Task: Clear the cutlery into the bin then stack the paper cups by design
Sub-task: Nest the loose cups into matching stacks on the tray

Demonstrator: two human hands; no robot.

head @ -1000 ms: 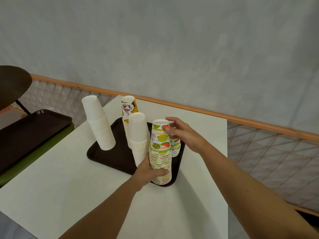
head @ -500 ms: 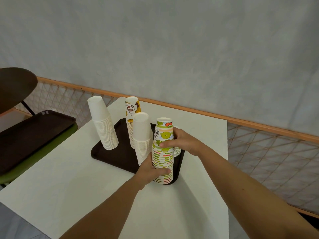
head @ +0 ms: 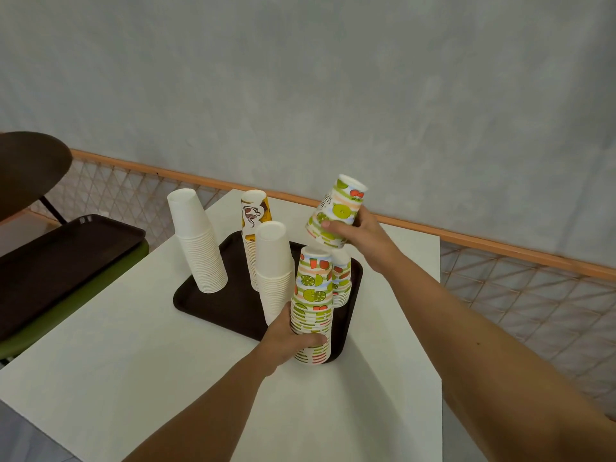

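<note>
Our right hand (head: 361,240) is wrapped around an upside-down fruit-print cup (head: 337,211), thumb in front and fingers round the back. Might be a few cups nested together, can't tell for sure. It's in the air, tilted, just above and a bit right of the top of the tall fruit-print stack (head: 313,295), not touching it. Our left hand (head: 291,336) grips that stack low down near its base. That looks like bracing, so the tower doesn't wobble or slide when the cup goes on. Makes sense, since it stands right at the front corner of the dark tray (head: 230,308), close to the edge of the white surface (head: 133,361).

Just behind it is a shorter fruit-print stack (head: 342,285), partly hidden. To the left on the tray there's a plain white stack (head: 273,261), and behind that a coffee-print stack (head: 255,213), so the designs are mostly separated already. Another white stack (head: 196,241) stands at the tray's left edge. Whether it's on the tray or the surface, we can't quite tell.

No cutlery or bin in sight, so we'd guess we're in the cup-sorting half. The next bit probably needs the cup levelled and lined up over the top before pushing down, since a skewed cup could tip the lot. Further left, a second dark tray (head: 66,258) lies on a green seat (head: 83,308).
</note>
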